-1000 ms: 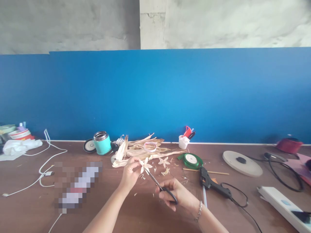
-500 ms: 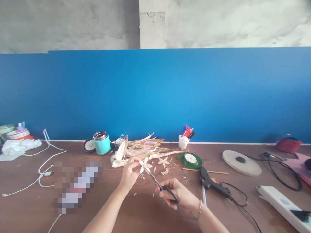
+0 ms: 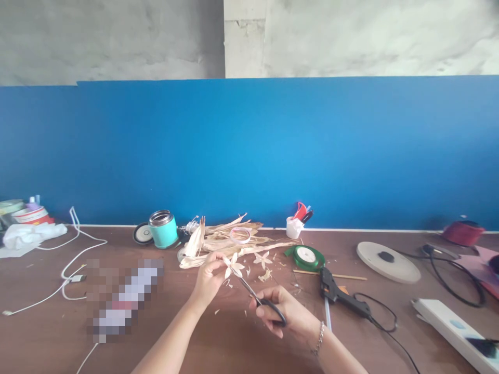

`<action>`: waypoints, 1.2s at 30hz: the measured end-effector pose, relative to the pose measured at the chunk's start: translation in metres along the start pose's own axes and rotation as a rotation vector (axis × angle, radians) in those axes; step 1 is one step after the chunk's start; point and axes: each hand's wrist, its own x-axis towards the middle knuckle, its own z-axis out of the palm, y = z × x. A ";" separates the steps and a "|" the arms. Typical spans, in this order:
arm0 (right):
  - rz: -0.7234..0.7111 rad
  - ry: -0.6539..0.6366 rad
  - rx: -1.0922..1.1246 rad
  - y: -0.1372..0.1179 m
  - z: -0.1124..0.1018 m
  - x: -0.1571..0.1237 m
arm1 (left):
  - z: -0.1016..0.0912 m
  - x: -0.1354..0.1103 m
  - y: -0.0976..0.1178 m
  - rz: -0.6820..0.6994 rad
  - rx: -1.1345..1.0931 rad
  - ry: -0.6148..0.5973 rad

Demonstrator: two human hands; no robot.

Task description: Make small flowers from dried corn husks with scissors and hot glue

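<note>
My left hand (image 3: 208, 280) pinches a small pale flower cut from corn husk (image 3: 234, 266) above the brown table. My right hand (image 3: 286, 311) grips black-handled scissors (image 3: 260, 299), whose blades point up-left and reach the flower's lower edge. A second cut flower (image 3: 262, 258) lies on the table just behind. Pale husk scraps are scattered under and around both hands.
A pile of dried corn husks (image 3: 224, 239) lies behind with a tape ring, a teal steel-lidded jar (image 3: 162, 229), a green ribbon spool (image 3: 306, 256), a black glue gun (image 3: 343, 297), a wooden stick, a white cup of pens, a white round disc (image 3: 388, 262), cables and a power strip (image 3: 454, 328).
The hands have hardly moved. The scissor blades have shifted slightly at the flower's edge; nothing else on the table differs.
</note>
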 end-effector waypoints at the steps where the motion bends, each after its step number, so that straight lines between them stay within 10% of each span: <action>1: 0.002 -0.002 -0.003 0.000 0.000 0.000 | 0.000 0.000 0.000 -0.002 -0.002 -0.006; 36: -0.025 -0.016 -0.006 -0.004 0.003 -0.001 | 0.000 -0.001 0.000 0.001 0.035 -0.014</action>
